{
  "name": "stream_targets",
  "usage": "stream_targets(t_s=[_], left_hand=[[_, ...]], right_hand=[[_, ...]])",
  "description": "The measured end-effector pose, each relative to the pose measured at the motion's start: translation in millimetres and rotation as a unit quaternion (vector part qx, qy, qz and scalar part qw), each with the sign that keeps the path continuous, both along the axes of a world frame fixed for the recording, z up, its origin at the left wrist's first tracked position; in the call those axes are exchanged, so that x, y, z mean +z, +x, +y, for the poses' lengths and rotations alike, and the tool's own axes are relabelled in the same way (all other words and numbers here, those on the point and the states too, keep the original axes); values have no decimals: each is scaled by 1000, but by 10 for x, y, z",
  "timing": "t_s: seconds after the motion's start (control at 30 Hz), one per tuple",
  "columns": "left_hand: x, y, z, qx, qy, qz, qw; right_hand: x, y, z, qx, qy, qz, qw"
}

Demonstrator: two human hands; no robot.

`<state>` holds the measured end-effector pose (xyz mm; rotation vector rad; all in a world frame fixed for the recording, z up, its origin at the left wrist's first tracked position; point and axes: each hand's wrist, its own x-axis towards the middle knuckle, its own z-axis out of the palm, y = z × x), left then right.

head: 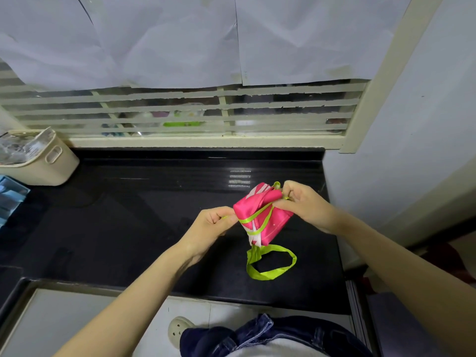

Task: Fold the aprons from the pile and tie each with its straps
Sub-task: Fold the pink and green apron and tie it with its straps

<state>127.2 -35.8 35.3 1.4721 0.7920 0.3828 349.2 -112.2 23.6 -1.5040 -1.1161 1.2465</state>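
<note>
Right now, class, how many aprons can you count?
1: the pink apron, held between left hand and right hand over the counter. Others may lie out of view.

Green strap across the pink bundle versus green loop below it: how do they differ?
The strap is thin, taut, wrapped across the folded apron, pulled between the left hand and right hand. The loop is wider, slack, hanging below it, held by neither. Both are lime green.

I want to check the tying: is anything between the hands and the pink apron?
Nothing visible. The left hand pinches the green strap and the right hand holds the apron directly.
</note>
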Motion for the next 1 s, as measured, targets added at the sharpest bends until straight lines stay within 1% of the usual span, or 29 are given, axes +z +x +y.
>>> stream_targets(t_s=[0.03, 0.1, 0.13, 0.17, 0.2, 0.23, 0.27, 0.3, 0.33, 0.37, 0.4, 0.5, 0.57, 0.6, 0.67, 0.7, 0.73, 0.77, 0.83, 0.87, 0.9, 0.93, 0.97, 1.0], left_hand=[[-8, -27, 36, -16, 17, -1, 1000], [8, -75, 126, -60, 84, 5, 995], [29, -89, 182, -90, 143, 14, 986], [34, -100, 245, -128, 224, 25, 966], [50, -98, 296, -174, 319, 41, 931], [55, -85, 330, -218, 414, 54, 882], [52, -67, 353, -256, 498, 74, 825], [28, -53, 366, -282, 558, 94, 775], [8, -31, 361, -297, 598, 114, 735], [-40, -15, 358, -305, 626, 126, 706], [-88, -2, 349, -310, 644, 141, 685], [-275, 45, 309, -306, 684, 197, 632], [-446, 108, 260, -301, 706, 257, 587], [-545, 133, 213, -309, 697, 284, 581], [-782, 169, 83, -346, 677, 310, 572], [-887, 181, 18, -361, 683, 304, 558], [-937, 179, -18, -376, 683, 307, 546], [-985, 159, -31, -389, 687, 288, 542], [-1037, 124, -24, -412, 657, 265, 573], [-1015, 116, -12, -414, 629, 273, 599], [-1006, 102, -4, -397, 619, 275, 620], [-954, 86, -22, -366, 582, 284, 668], [-947, 95, -38, -374, 529, 258, 717], [-954, 103, -66, -382, 489, 226, 751]], right_hand=[[2, 16, -8, 4, 7, 4, 1000], [10, 35, -25, 16, 14, 1, 1000], [11, 40, -26, 22, 15, -2, 1000], [18, 42, -29, 27, 19, -10, 999], [20, 44, -25, 35, 27, -36, 998], [12, 43, -18, 48, 35, -78, 995], [-9, 37, -7, 69, 46, -128, 988], [-45, 26, 1, 94, 54, -177, 978], [-93, 20, -1, 117, 64, -217, 967], [-148, 9, -5, 134, 78, -251, 956], [-216, -3, -14, 140, 98, -274, 946], [-413, -66, -82, 139, 154, -313, 927], [-587, -135, -147, 167, 149, -376, 899], [-687, -174, -187, 189, 133, -407, 883], [-840, -255, -268, 235, 100, -449, 856], [-887, -295, -307, 252, 89, -456, 849], [-916, -324, -340, 260, 81, -454, 848], [-925, -340, -370, 260, 70, -448, 852], [-933, -336, -419, 255, 50, -441, 859], [-952, -320, -436, 253, 44, -438, 862], [-972, -306, -453, 249, 42, -432, 866], [-998, -292, -466, 244, 39, -425, 871], [-1014, -286, -476, 240, 41, -417, 876], [-1033, -283, -486, 236, 44, -409, 880]])
